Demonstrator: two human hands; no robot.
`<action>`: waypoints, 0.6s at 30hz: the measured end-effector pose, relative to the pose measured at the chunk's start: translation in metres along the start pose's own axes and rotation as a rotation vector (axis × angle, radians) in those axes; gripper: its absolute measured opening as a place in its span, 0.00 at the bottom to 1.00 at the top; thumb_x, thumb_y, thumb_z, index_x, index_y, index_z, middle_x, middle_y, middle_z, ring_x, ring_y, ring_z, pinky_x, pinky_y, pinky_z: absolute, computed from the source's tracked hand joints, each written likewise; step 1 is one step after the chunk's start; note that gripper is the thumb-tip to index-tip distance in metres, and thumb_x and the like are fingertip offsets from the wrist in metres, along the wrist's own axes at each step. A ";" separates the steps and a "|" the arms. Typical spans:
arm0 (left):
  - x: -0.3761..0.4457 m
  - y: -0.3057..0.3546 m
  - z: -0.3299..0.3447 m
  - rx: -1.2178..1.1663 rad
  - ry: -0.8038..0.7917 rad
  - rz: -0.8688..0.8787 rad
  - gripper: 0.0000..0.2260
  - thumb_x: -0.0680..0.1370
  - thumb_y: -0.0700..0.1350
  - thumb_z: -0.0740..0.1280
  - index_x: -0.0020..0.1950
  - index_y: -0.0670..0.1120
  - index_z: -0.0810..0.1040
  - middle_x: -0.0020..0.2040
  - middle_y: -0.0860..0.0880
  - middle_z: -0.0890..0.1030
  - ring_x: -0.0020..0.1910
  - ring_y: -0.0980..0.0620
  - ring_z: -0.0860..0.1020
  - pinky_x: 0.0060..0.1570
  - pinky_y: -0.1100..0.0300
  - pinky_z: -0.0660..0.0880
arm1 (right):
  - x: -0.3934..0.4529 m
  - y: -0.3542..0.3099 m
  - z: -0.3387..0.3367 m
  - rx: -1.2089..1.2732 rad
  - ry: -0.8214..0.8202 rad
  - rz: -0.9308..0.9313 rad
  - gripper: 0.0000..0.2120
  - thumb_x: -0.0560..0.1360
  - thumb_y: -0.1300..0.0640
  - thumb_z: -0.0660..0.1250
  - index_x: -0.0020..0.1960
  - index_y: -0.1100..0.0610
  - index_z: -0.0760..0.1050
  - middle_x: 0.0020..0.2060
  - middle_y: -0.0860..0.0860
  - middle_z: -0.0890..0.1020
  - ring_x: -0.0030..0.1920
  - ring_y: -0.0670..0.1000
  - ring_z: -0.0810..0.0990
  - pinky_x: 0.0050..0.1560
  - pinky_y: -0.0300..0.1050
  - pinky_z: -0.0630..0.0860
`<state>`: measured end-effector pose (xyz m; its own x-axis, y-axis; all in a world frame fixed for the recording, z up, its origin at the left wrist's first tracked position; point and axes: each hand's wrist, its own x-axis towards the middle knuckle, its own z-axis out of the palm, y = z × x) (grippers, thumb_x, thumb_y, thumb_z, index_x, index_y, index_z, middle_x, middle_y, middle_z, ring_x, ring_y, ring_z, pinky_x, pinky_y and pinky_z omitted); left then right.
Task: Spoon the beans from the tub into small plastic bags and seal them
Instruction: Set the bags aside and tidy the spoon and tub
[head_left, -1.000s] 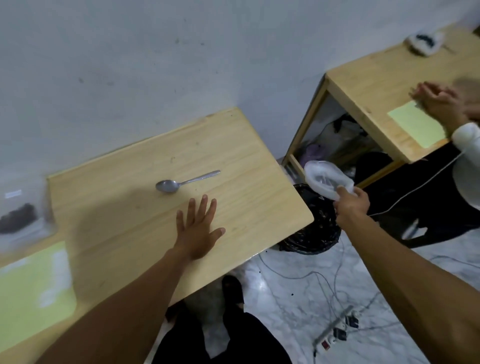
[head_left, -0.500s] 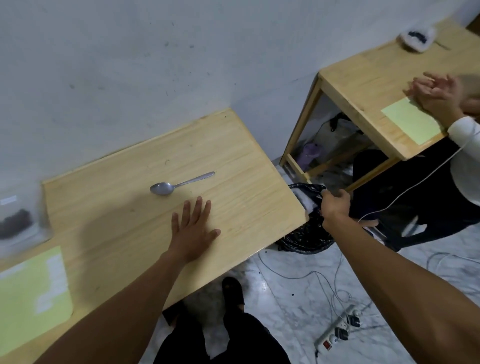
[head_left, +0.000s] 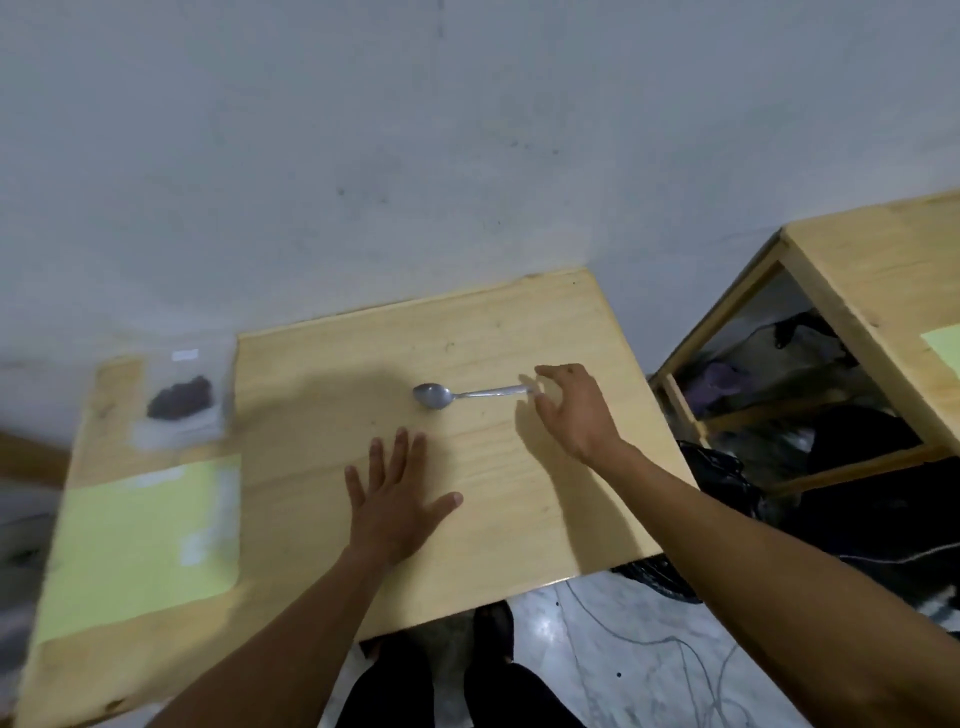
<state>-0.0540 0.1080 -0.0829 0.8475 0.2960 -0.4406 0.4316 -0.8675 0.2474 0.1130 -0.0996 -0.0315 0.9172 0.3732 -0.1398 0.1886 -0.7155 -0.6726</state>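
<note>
A pale wooden tabletop stands against a plain grey-white wall. Near the middle of it, toward the far edge, lies a metal spoon, bowl to the left and handle pointing right. The right hand reaches in from the right edge, fingers loosely spread and blurred at the handle's tip; whether they touch the handle or have hold of it cannot be told. The left hand lies flat on the wood nearer the front edge, fingers straight and spread, grasping nothing.

A second wooden surface adjoins the tabletop's left edge. At its far end lies a clear plastic bag holding a dark clump of beans, just beside the seam between the two surfaces. Nearer the front of it lies a light green sheet.

To the right stands another wooden table, well apart, with dark cloth and bags heaped under it. A black bin bag sits beside the tabletop's right edge. The floor is pale marbled tile, with thin cables trailing across it.
</note>
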 end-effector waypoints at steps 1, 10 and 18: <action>0.000 -0.007 -0.002 -0.011 0.012 -0.033 0.43 0.73 0.73 0.53 0.79 0.57 0.36 0.79 0.55 0.34 0.77 0.46 0.32 0.73 0.37 0.36 | 0.007 -0.007 0.009 -0.048 -0.060 -0.033 0.20 0.78 0.54 0.65 0.69 0.54 0.73 0.63 0.56 0.76 0.63 0.58 0.74 0.63 0.51 0.71; 0.009 -0.058 -0.017 -0.056 0.057 -0.217 0.41 0.74 0.73 0.50 0.79 0.57 0.36 0.79 0.51 0.33 0.78 0.45 0.34 0.74 0.37 0.38 | 0.034 -0.038 0.059 -0.533 -0.198 -0.173 0.16 0.80 0.53 0.57 0.65 0.48 0.74 0.64 0.50 0.73 0.60 0.57 0.71 0.55 0.51 0.69; 0.010 -0.060 -0.013 -0.072 0.009 -0.208 0.40 0.75 0.73 0.48 0.76 0.58 0.28 0.75 0.54 0.24 0.74 0.47 0.25 0.72 0.38 0.31 | 0.046 -0.049 0.065 -0.341 -0.260 -0.042 0.09 0.72 0.58 0.59 0.45 0.53 0.78 0.46 0.51 0.81 0.50 0.57 0.79 0.50 0.52 0.77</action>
<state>-0.0670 0.1682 -0.0910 0.7404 0.4693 -0.4812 0.6182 -0.7565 0.2133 0.1234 -0.0090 -0.0522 0.7957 0.5109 -0.3253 0.3687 -0.8347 -0.4092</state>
